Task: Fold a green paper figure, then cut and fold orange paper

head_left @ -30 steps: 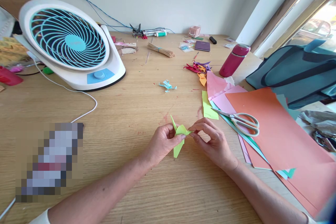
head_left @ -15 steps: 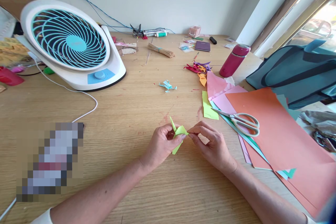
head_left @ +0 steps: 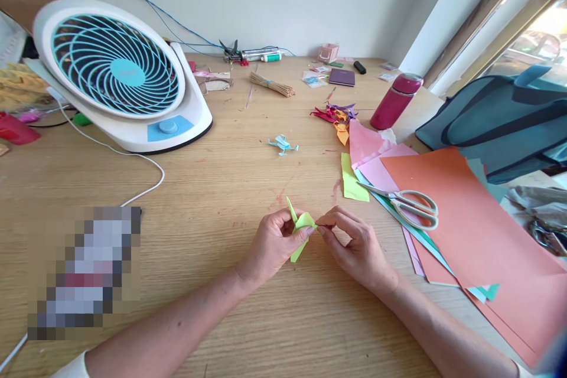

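Observation:
Above the front part of the table, my left hand (head_left: 279, 242) is closed on a folded yellow-green paper piece (head_left: 303, 221) with pointed arms. My right hand (head_left: 354, 242) pinches the tip of one arm on the right between thumb and fingers. One thin point sticks up and another flap hangs below my left thumb. Parts of the paper are hidden behind the left fingers. Beyond both hands a small folded light-blue paper figure (head_left: 282, 144) lies on the table.
Scissors (head_left: 414, 207) lie on stacked coloured paper (head_left: 478, 218) at the right, beside a yellow-green strip (head_left: 354, 178). Folded red, orange and purple figures (head_left: 339, 118), a pink bottle (head_left: 396, 101) and a blue bag (head_left: 491, 124) stand beyond. A fan (head_left: 119, 71) and a blurred-out object (head_left: 84, 271) occupy the left.
Almost nothing differs. My right fingers have shifted very slightly at the paper's tip, while the left hand keeps its hold.

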### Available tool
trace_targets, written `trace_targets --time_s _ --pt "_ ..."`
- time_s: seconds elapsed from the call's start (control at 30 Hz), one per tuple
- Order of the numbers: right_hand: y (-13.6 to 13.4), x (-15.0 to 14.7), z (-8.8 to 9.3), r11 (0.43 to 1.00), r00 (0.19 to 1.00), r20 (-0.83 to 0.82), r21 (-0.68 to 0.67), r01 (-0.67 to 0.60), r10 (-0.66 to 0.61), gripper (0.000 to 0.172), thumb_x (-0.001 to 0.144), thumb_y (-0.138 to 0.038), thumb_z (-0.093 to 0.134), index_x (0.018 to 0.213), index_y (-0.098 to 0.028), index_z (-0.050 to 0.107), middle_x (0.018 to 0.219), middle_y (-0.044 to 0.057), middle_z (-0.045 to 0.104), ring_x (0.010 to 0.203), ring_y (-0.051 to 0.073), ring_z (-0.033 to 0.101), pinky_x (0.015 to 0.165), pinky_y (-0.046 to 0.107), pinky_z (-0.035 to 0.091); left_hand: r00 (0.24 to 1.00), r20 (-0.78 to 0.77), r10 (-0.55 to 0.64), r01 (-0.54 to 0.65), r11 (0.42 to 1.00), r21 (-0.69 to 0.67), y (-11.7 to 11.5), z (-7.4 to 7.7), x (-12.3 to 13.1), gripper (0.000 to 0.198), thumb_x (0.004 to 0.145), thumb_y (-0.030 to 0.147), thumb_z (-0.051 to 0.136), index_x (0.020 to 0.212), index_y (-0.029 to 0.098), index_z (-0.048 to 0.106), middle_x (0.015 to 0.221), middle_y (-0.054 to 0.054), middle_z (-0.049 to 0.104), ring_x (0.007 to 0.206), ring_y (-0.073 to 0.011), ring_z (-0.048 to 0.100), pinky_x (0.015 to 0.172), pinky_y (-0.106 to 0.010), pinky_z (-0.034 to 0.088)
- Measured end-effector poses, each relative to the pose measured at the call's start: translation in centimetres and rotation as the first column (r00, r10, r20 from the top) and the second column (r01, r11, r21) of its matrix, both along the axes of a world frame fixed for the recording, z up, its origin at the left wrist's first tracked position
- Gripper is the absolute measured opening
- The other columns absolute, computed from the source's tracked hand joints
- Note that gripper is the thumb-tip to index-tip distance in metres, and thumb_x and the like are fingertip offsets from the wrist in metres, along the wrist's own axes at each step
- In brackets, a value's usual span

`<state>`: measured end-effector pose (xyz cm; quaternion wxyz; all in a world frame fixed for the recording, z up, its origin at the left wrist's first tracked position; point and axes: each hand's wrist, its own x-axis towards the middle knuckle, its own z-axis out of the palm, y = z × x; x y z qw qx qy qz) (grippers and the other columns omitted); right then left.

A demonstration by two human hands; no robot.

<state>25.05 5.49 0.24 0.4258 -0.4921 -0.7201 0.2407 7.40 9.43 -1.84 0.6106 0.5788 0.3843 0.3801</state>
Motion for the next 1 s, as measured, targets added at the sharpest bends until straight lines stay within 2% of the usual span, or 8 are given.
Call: trace_targets --time_s 0.13,0.27,0.37,0.47,0.6,0.73,0.83,1.0 --pt "0.2 0.1 0.1 0.990 0.997 -0.077 -0.141 0.002 -0.013 0.014 0.093 -0.026 0.056 0.084 -0.020 0.064 0.077 0.002 0.064 0.072 0.015 0.059 0.068 0.027 0.048 1.000 -0.010 0.000 0.000 1.000 0.001 0.0 0.1 0.0 0.024 0.079 0.038 0.072 0.080 0.015 0.064 0.072 0.000 0.057 0.066 -0.0114 0.049 0.062 -0.022 0.042" --pt "0.5 0.2 -0.5 0.940 0.958 -0.286 -0.334 -0.076 -0.024 0.024 0.091 -0.042 0.060 0.083 -0.019 0.061 0.074 0.002 0.064 0.066 0.015 0.059 0.060 0.026 0.047 1.000 -0.019 -0.021 0.022 1.000 0.017 0.0 0.1 0.0 0.023 0.080 0.038 0.071 0.082 0.016 0.064 0.072 0.002 0.056 0.067 -0.0108 0.048 0.063 -0.022 0.040" --pt "0.7 0.3 -0.9 0.919 0.926 -0.377 -0.376 -0.118 -0.035 0.025 0.086 -0.044 0.066 0.083 -0.020 0.059 0.072 0.000 0.063 0.061 0.014 0.056 0.054 0.024 0.043 0.999 -0.018 -0.045 0.045 0.999 0.010 0.0 0.3 0.0 0.021 0.081 0.036 0.070 0.082 0.017 0.063 0.071 0.003 0.053 0.067 -0.0105 0.046 0.062 -0.021 0.038" --pt "0.5 0.5 -0.9 0.930 0.935 -0.352 -0.355 -0.093 -0.041 0.019 0.087 -0.037 0.067 0.084 -0.019 0.060 0.075 0.000 0.062 0.064 0.013 0.056 0.057 0.024 0.044 0.998 -0.009 -0.065 0.065 0.998 -0.007 0.1 0.6 -0.1 0.022 0.082 0.037 0.069 0.081 0.017 0.063 0.071 0.003 0.052 0.068 -0.0105 0.045 0.063 -0.022 0.036" --pt "0.3 0.6 -0.7 0.954 0.963 -0.267 -0.297 -0.044 -0.039 0.010 0.091 -0.029 0.061 0.086 -0.020 0.062 0.081 0.001 0.064 0.074 0.014 0.059 0.070 0.025 0.048 0.996 0.018 -0.082 0.084 0.990 -0.115 0.3 1.1 -0.2 0.029 0.083 0.043 0.068 0.081 0.015 0.064 0.067 0.003 0.050 0.062 -0.0088 0.043 0.058 -0.022 0.032" --pt "0.3 0.5 -0.6 0.974 0.973 -0.229 -0.224 -0.038 -0.015 0.004 0.092 -0.023 0.059 0.092 -0.021 0.063 0.085 0.001 0.064 0.079 0.014 0.061 0.076 0.026 0.049 0.994 0.086 -0.072 0.089 0.972 -0.216 0.4 1.4 -0.1 0.031 0.079 0.044 0.072 0.083 0.014 0.064 0.070 0.002 0.056 0.064 -0.0090 0.048 0.060 -0.022 0.036" --pt "0.4 0.5 -0.4 0.985 0.985 -0.172 -0.172 -0.023 -0.007 0.004 0.091 -0.018 0.059 0.090 -0.020 0.063 0.085 0.001 0.064 0.079 0.014 0.060 0.075 0.027 0.049 0.991 0.125 -0.057 0.087 0.964 -0.253 0.4 1.3 0.0 0.032 0.075 0.043 0.076 0.086 0.015 0.064 0.075 0.001 0.061 0.068 -0.0099 0.053 0.064 -0.022 0.040" --pt "0.4 0.7 -0.2 0.997 0.996 -0.082 -0.067 -0.024 0.018 0.013 0.088 -0.008 0.058 0.092 -0.020 0.062 0.087 0.002 0.062 0.080 0.014 0.060 0.074 0.028 0.049 0.986 0.160 -0.044 0.087 0.958 -0.272 0.4 1.6 0.1 0.030 0.072 0.034 0.078 0.088 0.015 0.062 0.076 0.002 0.060 0.069 -0.0092 0.054 0.067 -0.022 0.042"
